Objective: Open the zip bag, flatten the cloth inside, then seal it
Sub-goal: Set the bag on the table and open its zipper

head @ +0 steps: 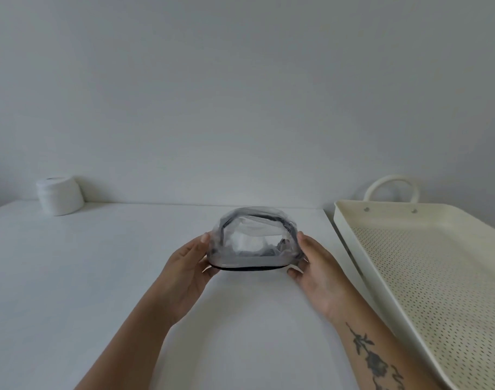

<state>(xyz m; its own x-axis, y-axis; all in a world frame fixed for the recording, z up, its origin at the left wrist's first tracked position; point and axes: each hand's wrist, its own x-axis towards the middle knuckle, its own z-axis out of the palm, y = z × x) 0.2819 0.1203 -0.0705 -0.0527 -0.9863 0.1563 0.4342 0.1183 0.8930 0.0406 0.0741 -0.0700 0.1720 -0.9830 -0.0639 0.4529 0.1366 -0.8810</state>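
A clear plastic zip bag (252, 258) with a dark zip edge is held just above the white table (71, 277), in the middle of the view. Crumpled white and grey cloth (249, 243) shows through its wall. My left hand (187, 266) grips the bag's left end and my right hand (315, 263) grips its right end. The dark edge runs along the near bottom side and arches over the far top. Whether the zip is open I cannot tell.
A cream perforated tray (426, 277) with a loop handle lies at the right, tilted over the table's right edge. A white roll (60, 195) stands at the back left by the wall.
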